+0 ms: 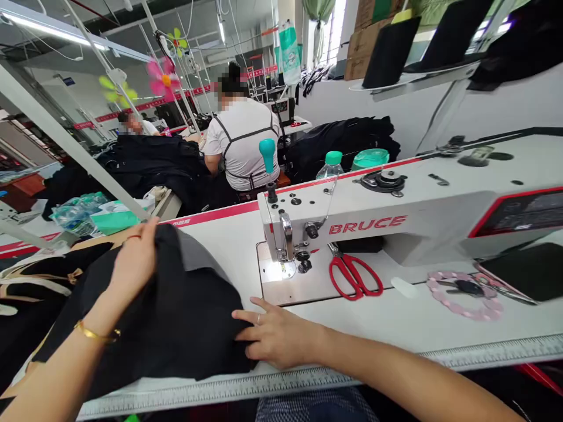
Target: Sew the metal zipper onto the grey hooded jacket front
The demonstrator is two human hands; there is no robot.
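Black fabric [185, 328] lies across the left part of the white sewing table, with a grey patch [197, 249] showing at its upper edge. My left hand [136, 258] is closed on the far edge of this cloth, where it is lifted and folded over. At the cloth's right edge rests my right hand [275, 334], fingers spread and the tips touching the fabric or the tabletop beside it. Just beyond the right hand stands a white sewing machine [360, 199], its needle area lit. Red-handled scissors [355, 278] lie under the machine's arm.
A measuring tape strip [246, 385] runs along the table's front edge. Dark cut pieces [21, 299] lie at far left. A pink ring-shaped band [464, 296] and a dark flat device [528, 272] sit at right. Beyond the table, a co-worker [246, 140] sits facing away.
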